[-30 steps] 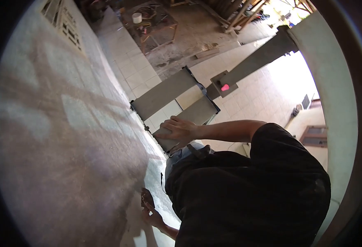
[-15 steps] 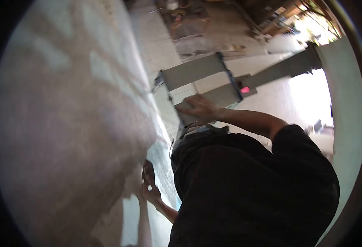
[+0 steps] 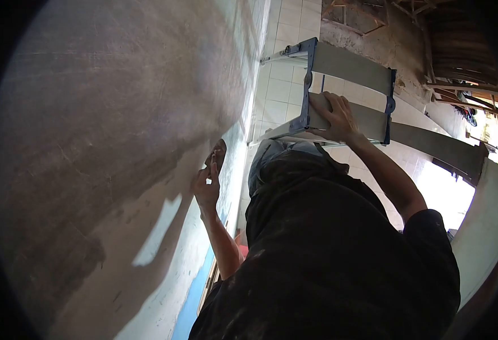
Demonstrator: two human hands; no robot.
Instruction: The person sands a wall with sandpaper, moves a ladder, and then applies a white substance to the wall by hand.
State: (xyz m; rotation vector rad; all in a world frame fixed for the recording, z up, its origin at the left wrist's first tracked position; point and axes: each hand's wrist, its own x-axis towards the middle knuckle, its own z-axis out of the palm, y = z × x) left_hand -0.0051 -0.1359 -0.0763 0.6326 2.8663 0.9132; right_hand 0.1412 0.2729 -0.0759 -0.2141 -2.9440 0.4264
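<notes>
Dark flat tool (image 3: 220, 152), tilted, beside the patchy wall (image 3: 107, 113)

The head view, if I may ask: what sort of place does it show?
Probably a building under renovation: there is a patchily coated wall, a flat tool held near it in the left hand, and a stepladder-like stand.

A loose black T-shirt (image 3: 328, 249) with short sleeves (image 3: 430, 235), faintly pale-specked, over faded blue-grey jeans (image 3: 262, 161); forearms (image 3: 386, 174) bare.
</notes>
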